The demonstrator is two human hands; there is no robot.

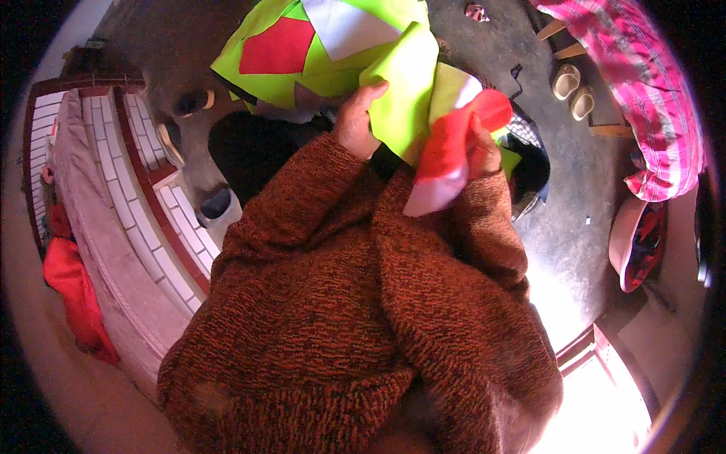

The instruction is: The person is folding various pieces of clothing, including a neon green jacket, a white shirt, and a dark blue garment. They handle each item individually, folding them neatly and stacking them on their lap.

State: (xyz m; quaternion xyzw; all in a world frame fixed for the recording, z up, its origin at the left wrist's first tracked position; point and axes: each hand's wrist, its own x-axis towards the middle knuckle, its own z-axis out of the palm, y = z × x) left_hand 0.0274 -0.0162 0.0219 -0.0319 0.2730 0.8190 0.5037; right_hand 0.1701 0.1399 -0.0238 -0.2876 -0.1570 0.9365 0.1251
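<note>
A neon yellow-green patchwork cloth (404, 91) with red and white pieces spreads across my lap and beyond my knees. My left hand (357, 127) grips its near edge, thumb on top and the other fingers hidden beneath. In my right hand (482, 153) is a folded part of the same cloth, where a red piece (445, 141) and a pale strip hang toward me. The right fingers are partly covered by the red fabric. Both forearms are in brown knitted sleeves, and the hands are a short way apart.
To the left stands a white-tiled brick ledge (113, 159) with a mauve cloth along it and a red cloth (72, 295) nearby. Shoes (215, 206) lie on the grey floor. At right are pale clogs (566, 82), a pink checked cloth (628, 68) and a pink basin (625, 246).
</note>
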